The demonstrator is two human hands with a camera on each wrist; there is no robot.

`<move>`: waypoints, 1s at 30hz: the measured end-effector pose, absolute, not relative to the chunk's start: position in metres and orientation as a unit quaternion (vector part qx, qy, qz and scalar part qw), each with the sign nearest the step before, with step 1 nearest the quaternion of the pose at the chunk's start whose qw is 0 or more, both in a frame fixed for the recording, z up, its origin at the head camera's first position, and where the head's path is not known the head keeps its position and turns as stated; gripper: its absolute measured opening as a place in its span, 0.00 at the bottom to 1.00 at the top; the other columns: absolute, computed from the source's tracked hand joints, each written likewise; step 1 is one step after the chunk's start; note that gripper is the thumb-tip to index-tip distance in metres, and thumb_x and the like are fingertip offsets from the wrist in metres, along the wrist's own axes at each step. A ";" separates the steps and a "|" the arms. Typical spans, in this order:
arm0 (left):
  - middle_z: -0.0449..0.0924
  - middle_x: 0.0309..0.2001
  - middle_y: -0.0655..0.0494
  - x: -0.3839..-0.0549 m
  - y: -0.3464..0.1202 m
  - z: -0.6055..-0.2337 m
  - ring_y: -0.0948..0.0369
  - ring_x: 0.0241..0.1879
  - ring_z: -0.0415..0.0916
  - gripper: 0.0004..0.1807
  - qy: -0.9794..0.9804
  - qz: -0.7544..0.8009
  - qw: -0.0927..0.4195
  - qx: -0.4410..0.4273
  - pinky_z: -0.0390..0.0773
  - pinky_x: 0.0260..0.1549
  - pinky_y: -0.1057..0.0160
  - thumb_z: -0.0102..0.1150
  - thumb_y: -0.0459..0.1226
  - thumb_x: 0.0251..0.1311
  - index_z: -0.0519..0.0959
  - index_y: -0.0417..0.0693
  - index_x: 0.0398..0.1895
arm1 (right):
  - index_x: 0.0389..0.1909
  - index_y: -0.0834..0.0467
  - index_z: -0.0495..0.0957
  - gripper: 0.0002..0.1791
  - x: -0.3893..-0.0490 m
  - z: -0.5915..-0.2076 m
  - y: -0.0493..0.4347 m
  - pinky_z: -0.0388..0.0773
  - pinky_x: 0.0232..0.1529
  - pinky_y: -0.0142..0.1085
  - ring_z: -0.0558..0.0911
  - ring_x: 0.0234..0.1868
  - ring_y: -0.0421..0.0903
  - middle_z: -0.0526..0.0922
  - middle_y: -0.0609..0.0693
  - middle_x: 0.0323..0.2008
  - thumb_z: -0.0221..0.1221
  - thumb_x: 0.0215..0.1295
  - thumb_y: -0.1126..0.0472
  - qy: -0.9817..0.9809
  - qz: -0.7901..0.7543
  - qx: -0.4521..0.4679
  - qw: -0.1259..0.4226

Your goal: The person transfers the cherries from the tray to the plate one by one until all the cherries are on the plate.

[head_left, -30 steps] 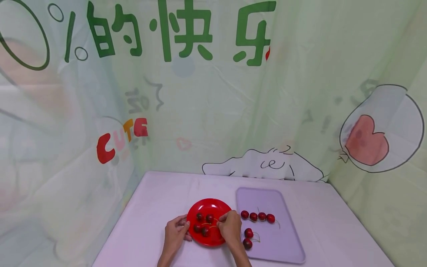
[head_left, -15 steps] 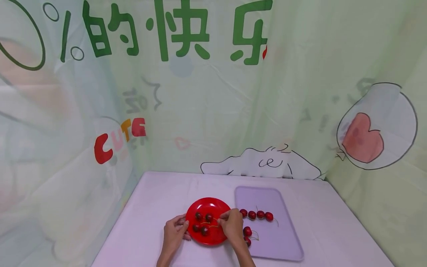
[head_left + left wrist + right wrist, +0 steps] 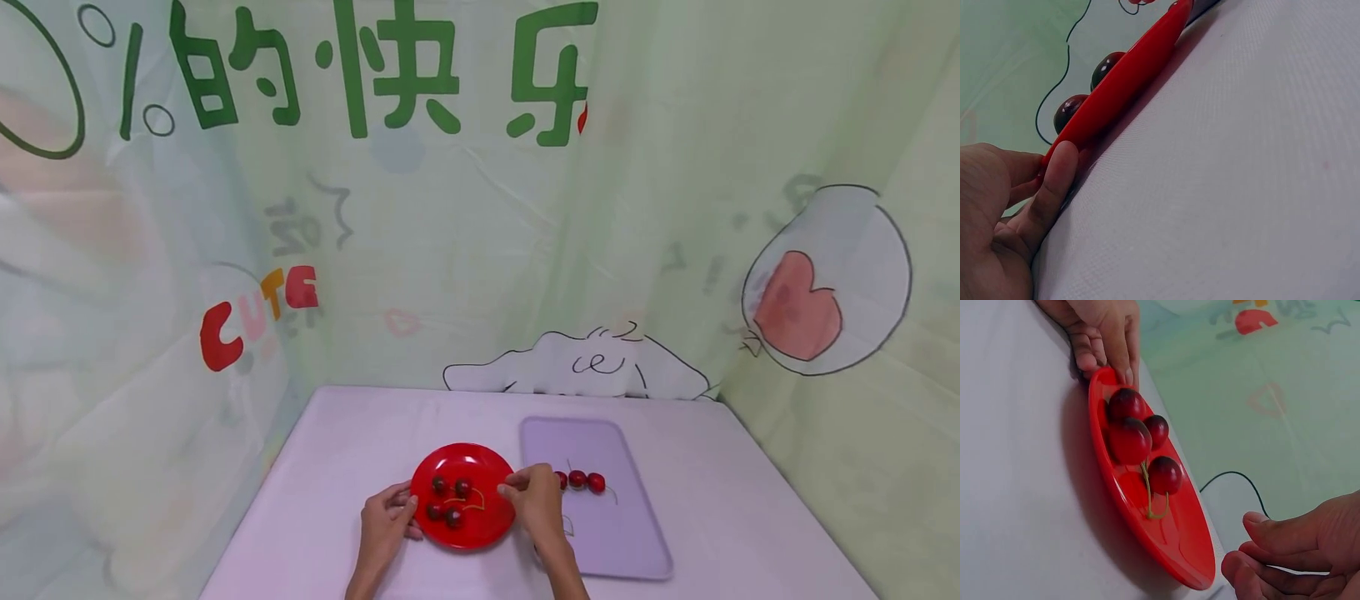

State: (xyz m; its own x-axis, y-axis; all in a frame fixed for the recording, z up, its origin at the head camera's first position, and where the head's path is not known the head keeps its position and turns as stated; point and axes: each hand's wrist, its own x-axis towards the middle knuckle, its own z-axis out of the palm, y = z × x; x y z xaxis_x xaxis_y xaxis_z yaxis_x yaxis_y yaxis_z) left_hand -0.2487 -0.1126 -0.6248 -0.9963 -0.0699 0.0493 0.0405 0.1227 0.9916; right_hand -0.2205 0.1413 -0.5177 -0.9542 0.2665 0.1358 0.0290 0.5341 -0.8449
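A round red plate (image 3: 491,525) carries several dark red cherries (image 3: 453,517) on its left half, with green stems pointing right. My left hand (image 3: 384,518) holds the plate's left rim; in the left wrist view its thumb and fingers (image 3: 1060,165) pinch the edge. At the right rim is my right hand (image 3: 538,500), holding nothing. Its thumb and fingers stand apart in the right wrist view, where the plate (image 3: 1194,550) looks tilted and the cherries (image 3: 1130,441) cluster near the left hand's end.
A lilac tray (image 3: 615,533) lies right of the plate. A row of cherries (image 3: 577,478) is on it, partly covered by the right hand. Below the row, a cherry stem (image 3: 567,525) shows beside the wrist. Printed curtains (image 3: 420,250) enclose the white table (image 3: 300,500).
My right hand has let go of a cherry stem over the plate and drawn back right to the rim, covering more of the tray's cherries. The left hand keeps its hold.
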 end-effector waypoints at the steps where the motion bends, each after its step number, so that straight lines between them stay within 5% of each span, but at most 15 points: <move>1: 0.88 0.47 0.37 -0.249 -0.113 -0.625 0.58 0.21 0.87 0.22 -0.749 -0.661 0.043 0.008 0.92 0.25 0.61 0.65 0.31 0.76 0.79 0.30 0.69 | 0.40 0.69 0.91 0.09 -0.219 -0.517 0.144 0.93 0.36 0.39 0.86 0.32 0.44 0.91 0.57 0.31 0.77 0.61 0.70 -0.866 0.476 -0.088 0.125; 18: 0.87 0.49 0.35 -0.242 -0.109 -0.616 0.55 0.22 0.88 0.23 -0.749 -0.662 0.031 0.022 0.92 0.26 0.62 0.64 0.29 0.76 0.78 0.30 0.70 | 0.37 0.70 0.91 0.08 -0.207 -0.520 0.190 0.85 0.32 0.38 0.89 0.31 0.49 0.91 0.60 0.28 0.77 0.59 0.69 -0.865 0.455 -0.124 0.173; 30: 0.87 0.50 0.32 -0.240 -0.108 -0.613 0.56 0.21 0.86 0.23 -0.736 -0.675 0.041 0.012 0.91 0.23 0.60 0.64 0.28 0.74 0.78 0.27 0.69 | 0.33 0.68 0.92 0.07 -0.201 -0.528 0.217 0.79 0.31 0.38 0.85 0.28 0.44 0.91 0.57 0.26 0.77 0.61 0.67 -0.873 0.428 -0.155 0.176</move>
State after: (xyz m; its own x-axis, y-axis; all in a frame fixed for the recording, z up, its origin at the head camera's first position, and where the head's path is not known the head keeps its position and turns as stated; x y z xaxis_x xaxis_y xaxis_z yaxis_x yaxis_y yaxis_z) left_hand -0.2398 -0.1084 -0.6127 -0.9964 -0.0733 0.0435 0.0371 0.0877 0.9955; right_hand -0.2013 0.2171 -0.5277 -0.8902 0.4207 0.1749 0.1190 0.5852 -0.8021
